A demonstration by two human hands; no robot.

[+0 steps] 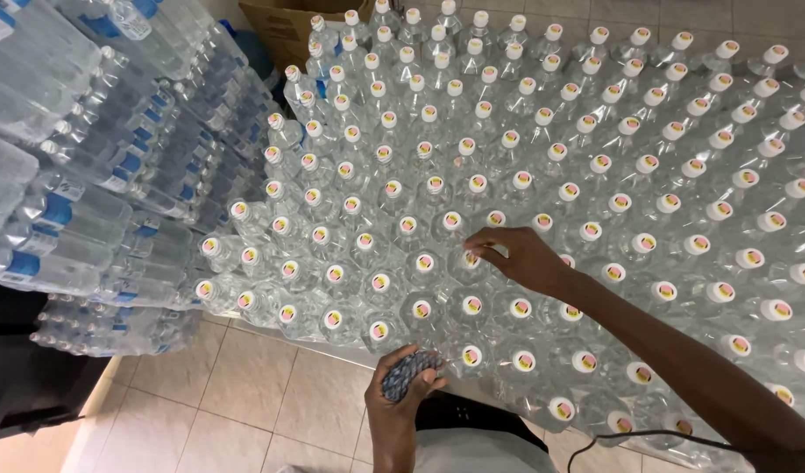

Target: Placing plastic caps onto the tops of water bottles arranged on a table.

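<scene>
A large field of clear plastic water bottles (542,175) with white caps stands upright, each cap bearing a small round sticker. My right hand (518,257) reaches across them from the lower right, its fingertips pinched on the cap of one bottle (469,259) near the middle. My left hand (402,385) sits at the near edge of the bottles, closed around a small bundle of blue and grey labels or seals (408,371).
Shrink-wrapped packs of bottles with blue labels (113,149) are stacked high on the left. A cardboard box (284,22) stands at the back. Beige floor tiles (244,403) show at the lower left. A dark cable (613,441) hangs at the bottom right.
</scene>
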